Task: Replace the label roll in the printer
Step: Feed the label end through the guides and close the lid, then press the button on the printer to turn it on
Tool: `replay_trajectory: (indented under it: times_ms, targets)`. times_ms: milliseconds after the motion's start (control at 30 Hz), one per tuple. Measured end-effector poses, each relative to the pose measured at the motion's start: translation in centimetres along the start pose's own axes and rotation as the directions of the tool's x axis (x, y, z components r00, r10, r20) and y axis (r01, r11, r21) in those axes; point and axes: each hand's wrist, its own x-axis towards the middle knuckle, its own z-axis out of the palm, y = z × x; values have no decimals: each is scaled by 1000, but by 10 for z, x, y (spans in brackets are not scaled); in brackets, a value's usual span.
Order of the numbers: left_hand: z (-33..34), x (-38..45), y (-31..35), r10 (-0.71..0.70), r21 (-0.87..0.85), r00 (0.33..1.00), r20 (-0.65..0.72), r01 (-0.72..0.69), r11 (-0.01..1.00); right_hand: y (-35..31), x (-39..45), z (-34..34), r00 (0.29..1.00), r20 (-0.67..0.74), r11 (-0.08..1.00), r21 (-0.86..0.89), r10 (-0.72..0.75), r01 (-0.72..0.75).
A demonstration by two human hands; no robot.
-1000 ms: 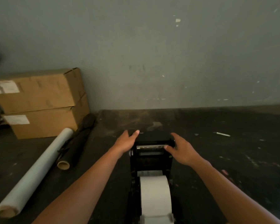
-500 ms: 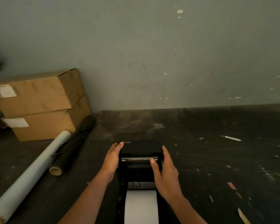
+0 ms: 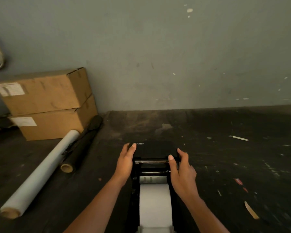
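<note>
Flanking a black printer (image 3: 155,149) on a dark table (image 3: 225,165), a person's left hand (image 3: 125,163) rests straight fingers against the lid's left edge, while the right hand (image 3: 181,172) curls thumb and fingers around the lid's right corner. Below both wrists, the white label roll (image 3: 155,204) sits in the printer's rear holder.

Grey-green wall (image 3: 175,56), scuffed, flecked with pale chips. Dark stained tabletop (image 3: 225,165) meets wall. Two stacked cardboard boxes (image 3: 47,105) at left against wall; white roll (image 3: 40,172) and black roll (image 3: 81,145) beside them. Dim light.
</note>
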Motion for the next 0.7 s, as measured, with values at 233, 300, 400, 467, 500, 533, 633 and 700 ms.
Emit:
replay_trajectory:
  times_ms: [233,300,400,467,500,533,633,700]
  targets:
    - [-13,-57,-28,222,114,974,48,-226,967,19,-51,-2,988,-110,994,15,105,-104]
    - [-19,-72,-46,232,161,971,58,-238,958,25,-73,-3,985,-86,989,39,147,-144]
    - [-28,-98,-73,255,263,959,119,-279,924,32,-103,-4,976,-64,977,54,209,-206]
    - [-32,-117,-89,257,358,950,175,-305,883,37,-119,-4,972,-42,972,35,233,-232]
    - [-35,-125,-96,262,396,945,198,-322,860,39,-127,-3,971,-33,972,14,235,-235]
    - [-37,-132,-103,268,431,940,213,-336,838,42,-134,-2,971,-24,971,-3,239,-239]
    - [-42,-147,-122,276,518,931,238,-363,774,50,-148,1,964,-3,964,-21,265,-265]
    - [-45,-155,-132,245,565,930,275,-363,741,53,-153,2,955,16,955,-22,295,-295]
